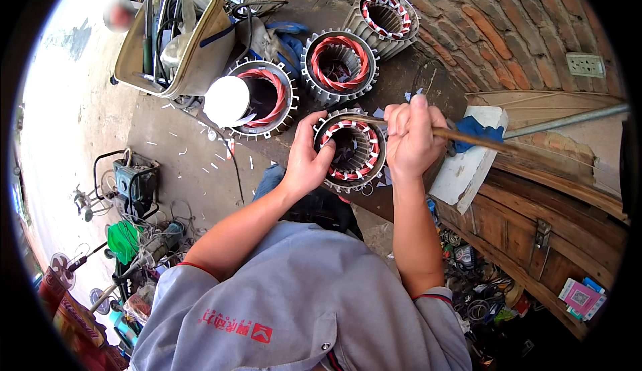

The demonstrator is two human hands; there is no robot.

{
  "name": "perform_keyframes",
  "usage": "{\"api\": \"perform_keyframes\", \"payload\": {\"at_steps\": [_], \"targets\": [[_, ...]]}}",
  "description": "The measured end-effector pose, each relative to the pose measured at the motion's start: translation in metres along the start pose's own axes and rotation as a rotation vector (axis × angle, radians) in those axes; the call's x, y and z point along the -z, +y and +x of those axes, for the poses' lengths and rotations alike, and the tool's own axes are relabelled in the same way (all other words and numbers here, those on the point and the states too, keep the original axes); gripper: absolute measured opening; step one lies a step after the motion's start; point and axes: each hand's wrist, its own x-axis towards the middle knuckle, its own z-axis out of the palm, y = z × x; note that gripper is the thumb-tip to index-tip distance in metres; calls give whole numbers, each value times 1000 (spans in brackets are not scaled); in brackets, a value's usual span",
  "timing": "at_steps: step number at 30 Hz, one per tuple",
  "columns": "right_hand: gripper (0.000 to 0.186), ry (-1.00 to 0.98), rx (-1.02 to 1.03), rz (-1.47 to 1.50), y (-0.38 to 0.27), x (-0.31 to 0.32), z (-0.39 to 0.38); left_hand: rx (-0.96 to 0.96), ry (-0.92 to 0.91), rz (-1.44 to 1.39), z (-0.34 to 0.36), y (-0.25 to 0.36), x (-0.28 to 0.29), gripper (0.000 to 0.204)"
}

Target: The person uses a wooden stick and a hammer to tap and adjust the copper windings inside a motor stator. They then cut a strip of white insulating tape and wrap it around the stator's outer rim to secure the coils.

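Observation:
My left hand [311,160] is closed on the left rim of a metal motor stator [354,175], with its thumb at the inner edge. The stator has red-and-white windings round a slotted bore. My right hand [414,137] is wrapped round a long thin brown stick [478,140], which runs from the right to the upper rim of that stator, where its far end rests. Behind stand two stators with red windings [340,66] [271,103], the left one partly covered by a white round container [226,101]. Another stator [386,16] stands farther back, tilted.
A beige bin [200,76] of tools and cables stands at upper left beside blue gloves [287,43]. A brick wall [508,30] rises at right. A white slab [458,187] with blue cloth and a metal pipe [562,120] lie right. Machinery [134,180] and wires crowd the lower left.

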Motion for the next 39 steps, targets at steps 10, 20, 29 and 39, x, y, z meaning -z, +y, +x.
{"api": "perform_keyframes", "payload": {"at_steps": [10,20,29,39], "targets": [[38,216,40,63,1,23,-42,-20,16,-8,3,10,-2,47],[47,84,-30,34,-16,40,-37,41,-28,-145,1,13,0,51],[41,33,-226,0,-31,49,-10,57,-84,-77,2,17,5,53],[42,233,-195,46,-15,37,-16,-8,-94,-61,4,7,7,56]]}}
